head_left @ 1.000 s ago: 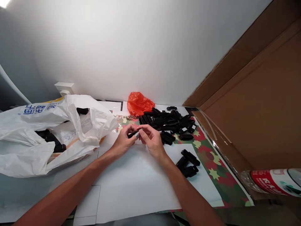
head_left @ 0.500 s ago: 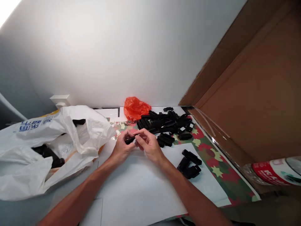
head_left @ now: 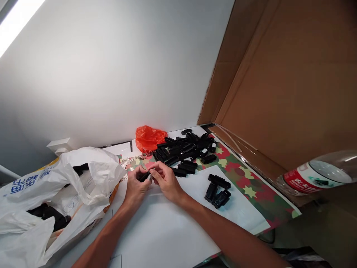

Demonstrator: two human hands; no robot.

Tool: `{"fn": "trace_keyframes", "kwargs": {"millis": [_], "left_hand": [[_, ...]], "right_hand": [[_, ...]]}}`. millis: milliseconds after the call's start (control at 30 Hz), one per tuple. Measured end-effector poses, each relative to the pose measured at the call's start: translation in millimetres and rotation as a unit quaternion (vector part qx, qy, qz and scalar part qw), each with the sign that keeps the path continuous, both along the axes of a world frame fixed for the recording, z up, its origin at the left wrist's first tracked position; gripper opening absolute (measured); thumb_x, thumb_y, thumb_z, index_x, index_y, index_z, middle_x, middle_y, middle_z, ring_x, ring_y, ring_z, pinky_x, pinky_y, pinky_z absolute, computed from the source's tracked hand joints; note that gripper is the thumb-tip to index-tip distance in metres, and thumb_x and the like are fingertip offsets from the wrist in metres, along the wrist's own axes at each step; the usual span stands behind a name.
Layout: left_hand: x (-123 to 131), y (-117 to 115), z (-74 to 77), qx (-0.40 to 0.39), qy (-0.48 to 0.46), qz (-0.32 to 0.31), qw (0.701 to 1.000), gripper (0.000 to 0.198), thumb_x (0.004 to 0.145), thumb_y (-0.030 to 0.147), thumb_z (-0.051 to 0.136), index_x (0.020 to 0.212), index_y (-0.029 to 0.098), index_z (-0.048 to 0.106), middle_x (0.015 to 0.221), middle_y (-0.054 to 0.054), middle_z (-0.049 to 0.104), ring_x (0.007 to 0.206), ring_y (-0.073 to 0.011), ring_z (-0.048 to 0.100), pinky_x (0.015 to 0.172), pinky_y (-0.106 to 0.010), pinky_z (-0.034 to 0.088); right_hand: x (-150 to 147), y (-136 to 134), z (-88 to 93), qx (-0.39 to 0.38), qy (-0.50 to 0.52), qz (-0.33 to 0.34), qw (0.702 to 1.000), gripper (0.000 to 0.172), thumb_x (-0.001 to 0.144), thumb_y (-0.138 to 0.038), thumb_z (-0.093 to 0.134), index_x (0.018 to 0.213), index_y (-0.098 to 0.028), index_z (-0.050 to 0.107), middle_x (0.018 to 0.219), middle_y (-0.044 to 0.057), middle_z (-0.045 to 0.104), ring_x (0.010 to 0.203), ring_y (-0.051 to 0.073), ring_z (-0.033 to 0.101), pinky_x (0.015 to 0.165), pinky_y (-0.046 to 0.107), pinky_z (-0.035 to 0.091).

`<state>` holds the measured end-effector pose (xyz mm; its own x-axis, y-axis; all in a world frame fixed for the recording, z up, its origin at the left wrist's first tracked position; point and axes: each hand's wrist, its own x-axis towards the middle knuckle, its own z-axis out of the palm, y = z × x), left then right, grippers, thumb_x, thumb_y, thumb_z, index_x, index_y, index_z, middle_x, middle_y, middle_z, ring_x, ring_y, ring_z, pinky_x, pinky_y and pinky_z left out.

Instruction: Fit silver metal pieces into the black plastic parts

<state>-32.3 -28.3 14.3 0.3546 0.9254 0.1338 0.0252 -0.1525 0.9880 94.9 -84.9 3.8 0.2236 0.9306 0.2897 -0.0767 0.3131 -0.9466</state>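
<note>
My left hand [head_left: 135, 190] is closed around a small black plastic piece [head_left: 144, 176], held just above the white paper [head_left: 164, 227]. My right hand [head_left: 166, 183] meets it from the right, thumb and fingers pinched at the near end of the piece. Something pale and narrow shows between the fingertips there, too small to name. Just beyond the hands lies a heap of similar black plastic pieces [head_left: 189, 146]. Three more black pieces [head_left: 219, 181] lie together on the paper to the right. Small shiny metal bits [head_left: 130, 162] are scattered behind my left hand.
A white plastic bag [head_left: 96, 158] with black pieces inside gapes at the left. An orange-red plastic bag [head_left: 148, 138] sits against the wall. Cardboard [head_left: 290, 82] walls the right side, with a clear red-labelled bottle [head_left: 304, 180] near it. A camouflage-patterned cover [head_left: 245, 182] shows beside the paper.
The view has turned to the right and tilted, shifting the scene. Both hands stay together at the black piece, and a pale narrow bit now shows at the right fingertips.
</note>
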Motion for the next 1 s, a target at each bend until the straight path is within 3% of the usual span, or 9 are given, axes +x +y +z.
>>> {"fn": "trace_keyframes", "kwargs": {"millis": [100,233,500,733,1000], "left_hand": [[2,-1,1.7,-0.026,-0.005,-0.014,1.0,0.032,0.067,0.027,0.078,0.071,0.02,0.047,0.059,0.007,0.047,0.051,-0.0073,0.04,0.045,-0.018,0.034],[1,-5,5.2,-0.058,-0.011,-0.038,0.998,0.037,0.069,0.032,0.08,0.072,0.021,0.044,0.055,0.01,0.042,0.045,-0.0049,0.034,0.04,-0.017,0.03],[0,-8,7.4,-0.096,-0.022,-0.121,0.988,0.047,0.069,0.041,0.081,0.072,0.023,0.037,0.052,0.011,0.036,0.041,-0.0033,0.027,0.037,-0.016,0.023],[-1,-6,4.1,-0.11,-0.025,-0.129,0.985,0.047,0.069,0.039,0.08,0.071,0.023,0.036,0.053,0.011,0.037,0.041,-0.0028,0.027,0.038,-0.015,0.022],[2,-7,2.2,-0.117,-0.031,-0.105,0.987,0.044,0.065,0.033,0.08,0.072,0.022,0.038,0.053,0.011,0.039,0.041,-0.0031,0.029,0.037,-0.016,0.023]], "right_hand": [[4,0,4.3,-0.009,0.006,0.011,1.0,0.042,0.096,-0.063,0.061,0.1,-0.021,0.064,0.064,-0.005,0.051,0.055,0.013,0.047,0.051,0.024,0.035],[9,-2,10.1,0.003,-0.043,0.005,0.999,0.041,0.095,-0.062,0.063,0.088,-0.021,0.06,0.07,-0.003,0.054,0.06,0.012,0.047,0.055,0.024,0.036],[18,3,5.0,-0.012,0.042,0.112,0.993,0.052,0.088,-0.067,0.071,0.072,-0.021,0.054,0.058,-0.007,0.04,0.052,0.01,0.032,0.05,0.025,0.026],[18,-1,12.2,0.009,-0.028,0.036,0.999,0.051,0.087,-0.065,0.072,0.069,-0.018,0.06,0.065,-0.002,0.053,0.061,0.012,0.044,0.058,0.026,0.035],[24,1,11.6,0.01,-0.054,0.048,0.997,0.057,0.084,-0.074,0.069,0.07,-0.02,0.056,0.067,-0.003,0.049,0.062,0.012,0.041,0.059,0.027,0.034]]}}
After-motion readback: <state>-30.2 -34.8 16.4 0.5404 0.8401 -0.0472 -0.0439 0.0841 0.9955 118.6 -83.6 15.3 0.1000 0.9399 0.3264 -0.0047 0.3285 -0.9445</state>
